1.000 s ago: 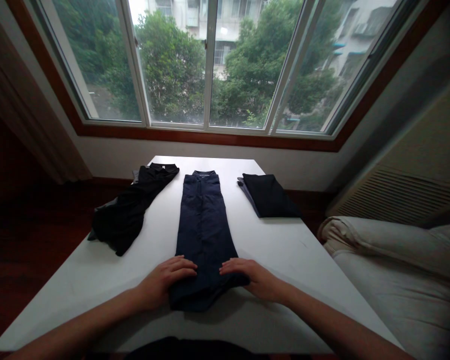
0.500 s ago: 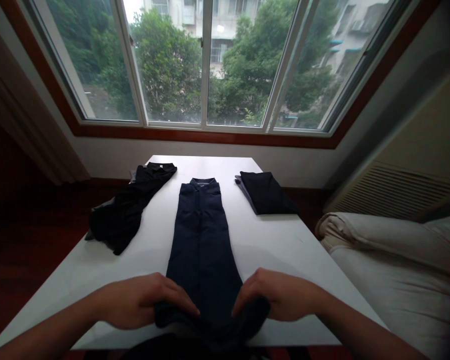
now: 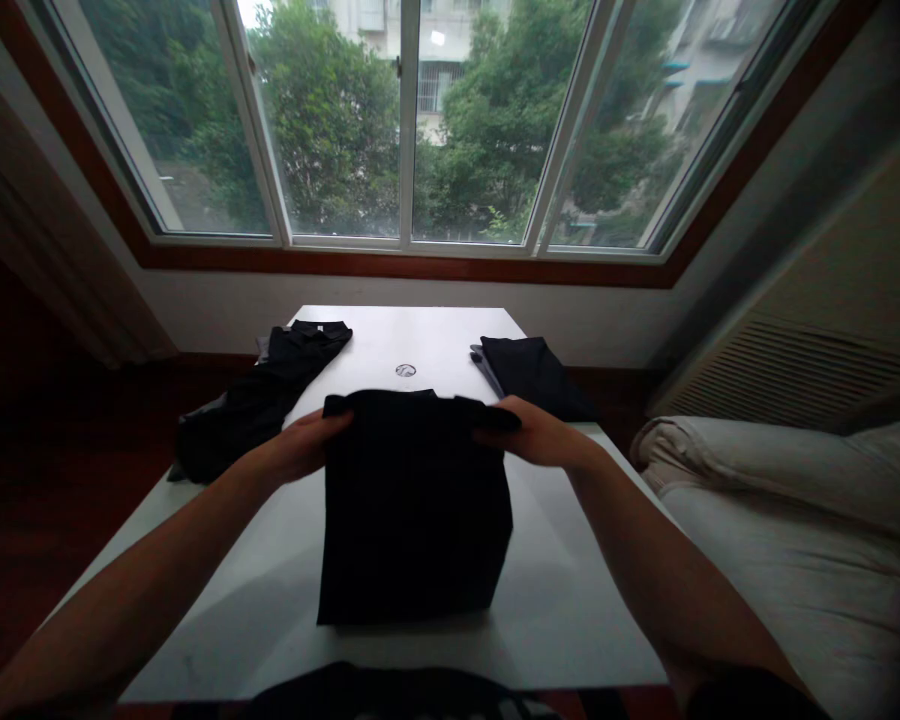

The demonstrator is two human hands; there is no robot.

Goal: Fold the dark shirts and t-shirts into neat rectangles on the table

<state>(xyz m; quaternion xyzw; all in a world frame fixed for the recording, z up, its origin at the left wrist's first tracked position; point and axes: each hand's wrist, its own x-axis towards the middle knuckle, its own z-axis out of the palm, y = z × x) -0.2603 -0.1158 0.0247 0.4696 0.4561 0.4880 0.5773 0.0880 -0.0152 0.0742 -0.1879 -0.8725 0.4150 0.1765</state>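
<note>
A dark garment (image 3: 412,510), folded over on itself, is in the middle of the white table (image 3: 570,520). My left hand (image 3: 307,442) grips its upper left corner, fingers partly behind the cloth. At the upper right corner, my right hand (image 3: 534,432) is closed on the same garment, some fingers covered by the fabric. The far edge of the cloth is raised between both hands, and its collar end is mostly hidden. A small dark round mark (image 3: 406,370) shows on the table just beyond.
Crumpled black clothes (image 3: 251,410) lie along the table's left side. A folded black stack (image 3: 536,378) is at the far right. Beyond the table are a wall and window (image 3: 407,262); a pale cushioned seat (image 3: 787,530) stands to the right.
Both hands have moved forward and up, carrying the garment's near end over toward its collar end. The garment is now doubled over and shorter, and the round table mark has come into view.
</note>
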